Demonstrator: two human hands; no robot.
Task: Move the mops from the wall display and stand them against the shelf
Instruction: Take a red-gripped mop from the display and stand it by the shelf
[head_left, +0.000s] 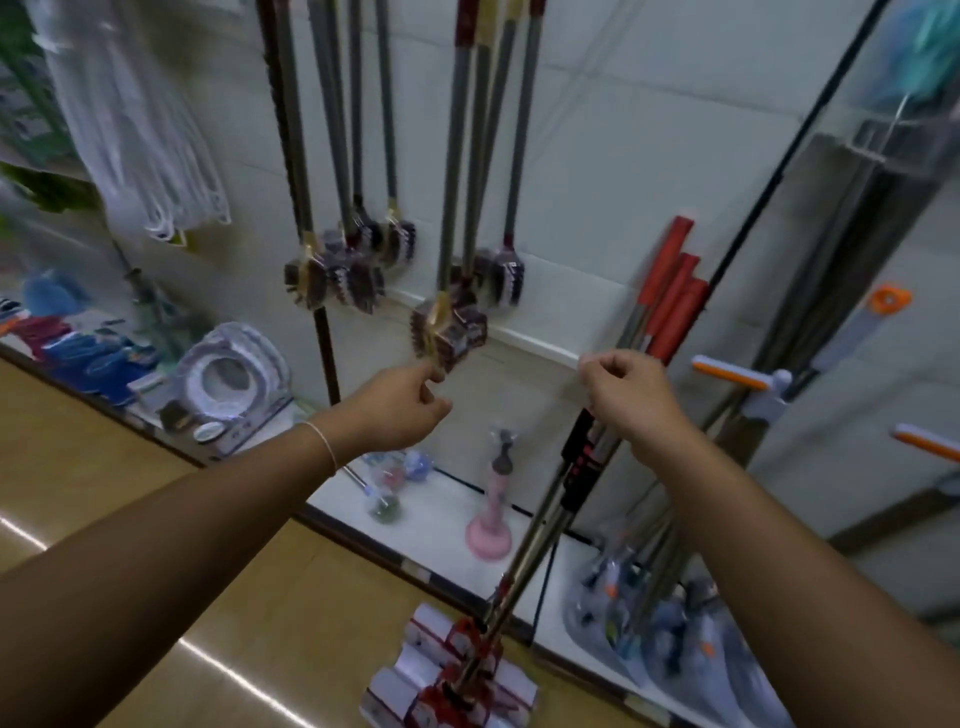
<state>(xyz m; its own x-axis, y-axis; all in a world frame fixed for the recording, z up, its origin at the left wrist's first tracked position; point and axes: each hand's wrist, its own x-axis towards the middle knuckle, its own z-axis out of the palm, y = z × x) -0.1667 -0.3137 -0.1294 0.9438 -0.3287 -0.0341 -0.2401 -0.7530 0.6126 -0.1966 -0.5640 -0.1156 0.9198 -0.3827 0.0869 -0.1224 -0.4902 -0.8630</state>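
Two hands up near hanging brushes, mops leaning below.

Left hand (400, 405) reaching far, fingers curled, tips pinching the wrapped dark brush head (449, 332) at the bottom of a grey pole. Right hand (631, 392) held up with curled fingers, grip closed on nothing seen clearly; cannot tell if touching the poles behind. Under the right hand, mops (540, 525) with shiny metal poles, black and red bands high up, leaning with tops far and right, bottoms near. White roll-shaped mop heads (447, 670) with red parts resting on the brown floor (156, 545), near the low white shelf (441, 525). More brushes (343, 270) hanging straight down on the tiled wall (597, 156). Red-topped poles (670, 291) leaning to the right. Pink plunger (491, 514) standing on the shelf.
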